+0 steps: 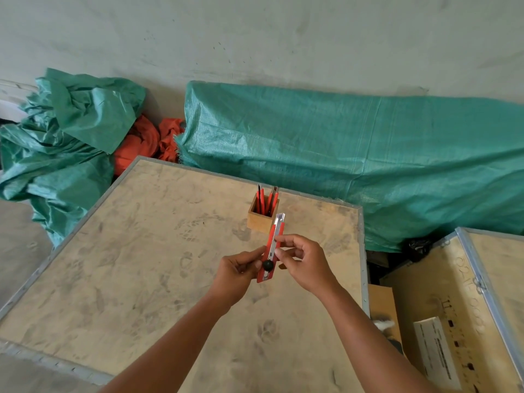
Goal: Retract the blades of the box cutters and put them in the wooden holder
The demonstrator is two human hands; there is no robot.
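Observation:
A red box cutter with a black round knob is held upright above the crate top, a short piece of silver blade showing at its upper tip. My left hand grips its lower body beside the knob. My right hand pinches its middle from the right. Just behind the cutter's tip stands the small square wooden holder, with several red cutters standing in it.
The work surface is a dusty plywood crate top with a metal rim. Green tarp-covered bundles and orange cloth lie behind. A second plywood crate with a white label stands at the right, across a gap.

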